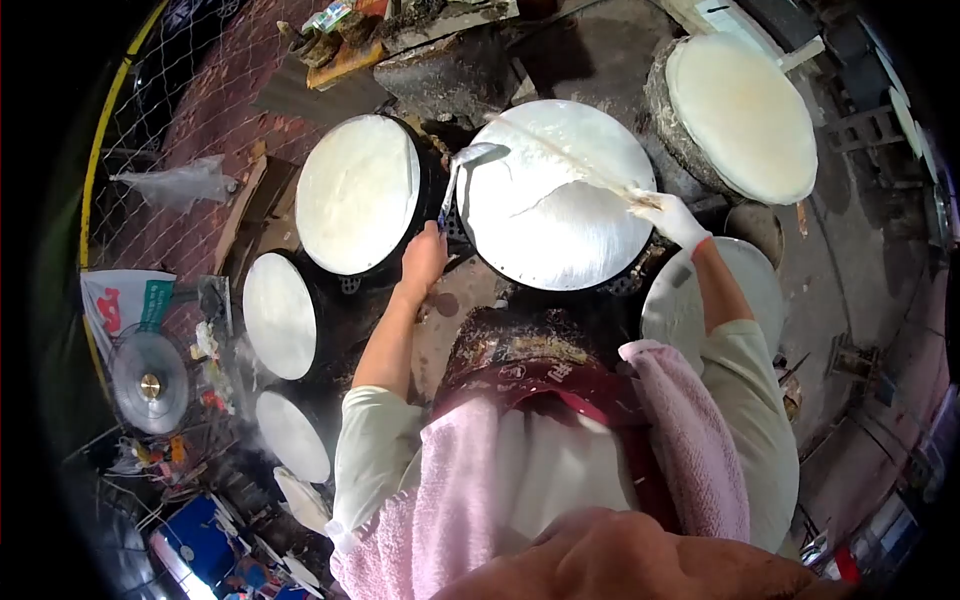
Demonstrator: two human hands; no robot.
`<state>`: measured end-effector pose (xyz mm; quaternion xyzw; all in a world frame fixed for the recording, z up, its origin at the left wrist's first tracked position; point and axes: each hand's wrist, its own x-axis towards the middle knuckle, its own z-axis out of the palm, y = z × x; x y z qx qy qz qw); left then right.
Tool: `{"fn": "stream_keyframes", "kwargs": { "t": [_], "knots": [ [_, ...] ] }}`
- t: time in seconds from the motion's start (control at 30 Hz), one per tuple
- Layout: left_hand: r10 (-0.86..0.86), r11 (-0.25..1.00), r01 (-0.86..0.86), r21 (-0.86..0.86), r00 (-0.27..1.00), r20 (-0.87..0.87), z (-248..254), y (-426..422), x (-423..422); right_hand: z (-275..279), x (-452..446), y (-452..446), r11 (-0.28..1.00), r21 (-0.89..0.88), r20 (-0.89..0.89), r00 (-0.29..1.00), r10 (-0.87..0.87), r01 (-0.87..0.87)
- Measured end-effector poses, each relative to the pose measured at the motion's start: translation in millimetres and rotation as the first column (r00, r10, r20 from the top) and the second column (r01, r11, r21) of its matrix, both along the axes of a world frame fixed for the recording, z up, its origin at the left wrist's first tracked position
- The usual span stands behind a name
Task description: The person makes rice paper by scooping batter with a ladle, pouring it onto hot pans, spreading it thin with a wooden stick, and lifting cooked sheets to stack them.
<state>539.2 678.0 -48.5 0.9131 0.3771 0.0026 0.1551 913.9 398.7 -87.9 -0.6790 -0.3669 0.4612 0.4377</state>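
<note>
A round griddle lies in front of me, with a thin white batter layer over its upper part and bare shiny metal lower down. My left hand is closed around the handle of a metal ladle, whose bowl is over the griddle's upper left edge. In my right hand, which wears a white glove, is a long thin stick. It slants across the griddle toward the upper left. Whether the stick touches the batter, I cannot tell.
More round white-topped griddles stand at the left, farther left and beside my right arm. A stack of round pale sheets is at the upper right. A fan and wire netting are far left.
</note>
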Motion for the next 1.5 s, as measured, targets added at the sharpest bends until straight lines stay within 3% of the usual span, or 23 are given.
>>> {"fn": "stream_keyframes", "kwargs": {
  "t": [0.1, 0.23, 0.27, 0.37, 0.4, 0.43, 0.47, 0.5, 0.53, 0.6, 0.7, 0.73, 0.8, 0.83, 0.93, 1.0, 1.07, 1.13, 1.2, 1.23, 1.27, 1.47, 1.5],
  "knots": [
    [-0.093, 0.996, 0.091, -0.016, 0.989, -0.117, 10.1, -8.7, -21.4, 48.0, -32.1, 14.1, 0.926, -0.358, -0.205, 0.978, 0.045, -0.118],
    [-0.172, 0.985, 0.166, -0.054, 0.973, -0.152, 27.0, -42.3, -75.1, 10.4, -47.2, -22.8, 0.954, -0.213, -0.278, 0.949, 0.15, -0.213],
    [-0.171, 0.984, 0.161, -0.076, 0.973, -0.153, 21.4, -51.3, -89.6, 34.9, -56.1, -31.9, 0.917, -0.315, -0.301, 0.942, 0.146, -0.243],
    [-0.218, 0.964, 0.186, -0.19, 0.963, -0.16, 16.2, -84.3, -112.5, 22.8, -97.1, -77.1, 0.974, -0.224, -0.269, 0.962, -0.039, -0.024],
    [-0.264, 0.94, 0.231, -0.251, 0.959, -0.106, 16.2, -86.3, -110.6, 53.8, -122.7, -84.7, 0.964, -0.262, -0.361, 0.923, -0.135, 0.039],
    [-0.308, 0.908, 0.277, -0.313, 0.95, -0.052, 20.3, -87.5, -109.6, 98.7, -158.3, -76.7, 0.926, -0.328, -0.531, 0.774, -0.345, 0.187],
    [-0.348, 0.87, 0.325, -0.371, 0.938, 0.007, 20.9, -82.9, -113.0, 49.8, -183.0, -88.0, 0.92, -0.304, -0.695, 0.603, -0.391, 0.247],
    [-0.399, 0.814, 0.396, -0.425, 0.913, 0.086, 7.7, -64.9, -115.6, 62.9, -212.9, -74.9, 0.893, -0.359, -0.697, 0.558, -0.451, 0.274],
    [-0.326, 0.789, 0.415, -0.454, 0.908, 0.263, 23.3, -54.9, -108.7, 77.5, -245.4, -48.4, 0.862, -0.41, -0.694, 0.511, -0.506, 0.297],
    [-0.194, 0.813, 0.291, -0.505, 0.952, 0.237, 57.6, -34.5, -104.9, 56.9, -286.1, 0.2, 0.883, -0.242, -0.739, 0.514, -0.437, 0.403],
    [0.008, 0.898, 0.216, -0.384, 0.864, 0.504, 77.3, -4.3, -120.0, 26.7, -345.5, 99.1, 0.796, -0.255, -0.601, 0.554, -0.576, 0.549],
    [0.105, 0.878, 0.151, -0.455, 0.866, 0.489, 84.3, 4.9, -128.1, 10.3, -361.8, 123.7, 0.765, -0.25, -0.597, 0.527, -0.604, 0.593],
    [0.175, 0.863, 0.113, -0.492, 0.847, 0.502, 72.5, 24.7, -150.3, -9.7, -380.4, 160.7, 0.703, -0.337, -0.304, 0.634, -0.711, 0.627],
    [0.218, 0.833, 0.105, -0.543, 0.84, 0.497, 60.8, 32.4, -164.3, -56.5, -384.9, 164.7, 0.656, -0.275, 0.007, 0.683, -0.73, 0.703],
    [0.23, 0.802, 0.127, -0.583, 0.836, 0.498, 44.0, 36.9, -200.9, -35.8, -384.1, 124.2, 0.547, -0.213, 0.368, 0.585, -0.723, 0.81],
    [0.25, 0.793, 0.127, -0.596, 0.824, 0.509, 39.6, 31.5, -217.6, -13.2, -377.9, 94.8, 0.453, -0.22, 0.403, 0.504, -0.764, 0.864],
    [0.384, 0.682, -0.006, -0.732, 0.854, 0.351, 53.5, 18.7, -232.2, -9.9, -361.4, 72.7, 0.371, -0.405, 0.057, 0.428, -0.902, 0.836],
    [0.377, 0.718, -0.017, -0.696, 0.85, 0.368, 42.6, 10.6, -244.4, -16.4, -356.5, 64.6, 0.425, -0.298, -0.141, 0.401, -0.905, 0.855],
    [0.371, 0.744, -0.015, -0.668, 0.841, 0.394, 41.6, 0.0, -246.9, -31.9, -370.7, 65.0, 0.627, -0.164, 0.079, 0.644, -0.761, 0.761],
    [0.406, 0.712, -0.037, -0.701, 0.837, 0.368, 45.9, -7.8, -244.3, -35.6, -378.1, 62.4, 0.682, -0.238, 0.089, 0.715, -0.694, 0.692],
    [0.441, 0.679, -0.055, -0.732, 0.827, 0.348, 52.4, -15.8, -238.6, -22.8, -380.3, 55.1, 0.733, -0.314, 0.513, 0.757, -0.404, 0.603],
    [0.521, 0.612, -0.086, -0.786, 0.792, 0.319, 73.5, -64.2, -206.1, -2.7, -299.1, -17.0, 0.593, -0.229, 0.567, 0.601, -0.563, 0.772],
    [0.522, 0.612, -0.096, -0.785, 0.794, 0.311, 74.7, -74.6, -203.7, 11.8, -289.7, -17.6, 0.593, -0.333, 0.335, 0.68, -0.652, 0.733]
  ]
}}
